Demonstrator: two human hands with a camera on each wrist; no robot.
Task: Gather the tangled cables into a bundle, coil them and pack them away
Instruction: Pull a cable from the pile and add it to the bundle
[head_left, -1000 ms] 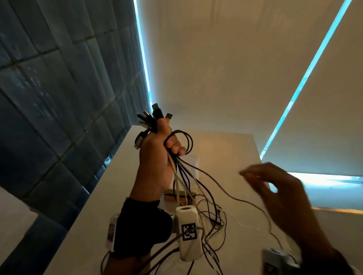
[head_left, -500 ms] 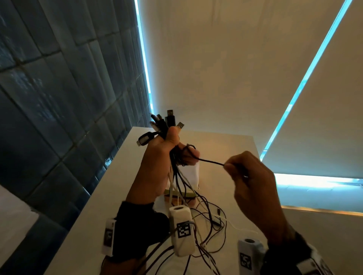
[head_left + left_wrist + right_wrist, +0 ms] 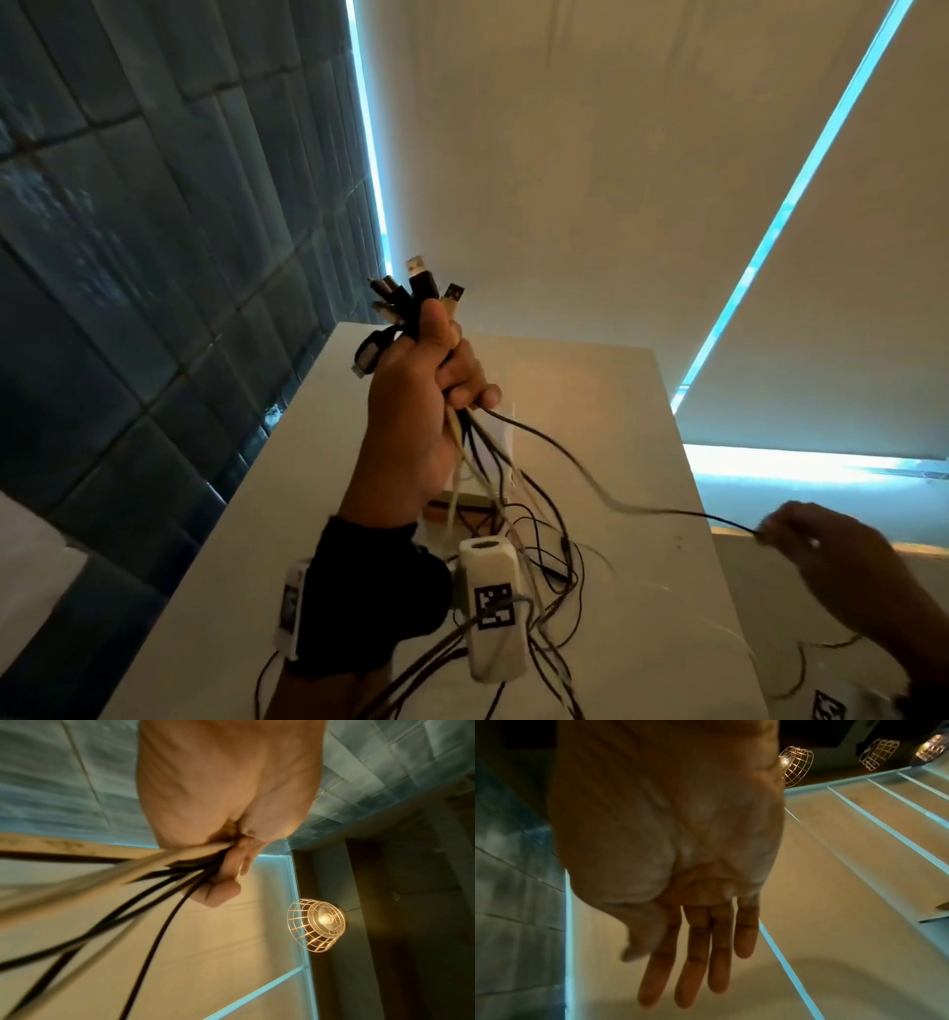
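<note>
Above the near half of the white table (image 3: 606,411), the left hand (image 3: 416,406) is raised with its fingers curled tightly round a bundle of cables (image 3: 462,426), and their plugs (image 3: 411,293), several of them USB ends, stick up past the thumb. Below the fist the black and pale cables fan downward and toward the near side, ending in a loose tangle (image 3: 534,560) on the table just beside the left wrist. One thin black cable (image 3: 590,478) leaves the bottom of the fist and runs out to the right and slightly down, so its long axis lies roughly left to right across the table, toward the right hand (image 3: 842,570) low at the right edge. From the head view the blurred right fingertips seem to meet this cable's end; the right wrist view shows the fingers held straight and close together with the thumb tip drawn in, and no cable is visible there, so I cannot tell whether it is pinched. My judgement is that the gathering step is under way, with coiling not yet begun; the right hand is the nearer one to the strand's free length, while the left serves as anchor
</note>
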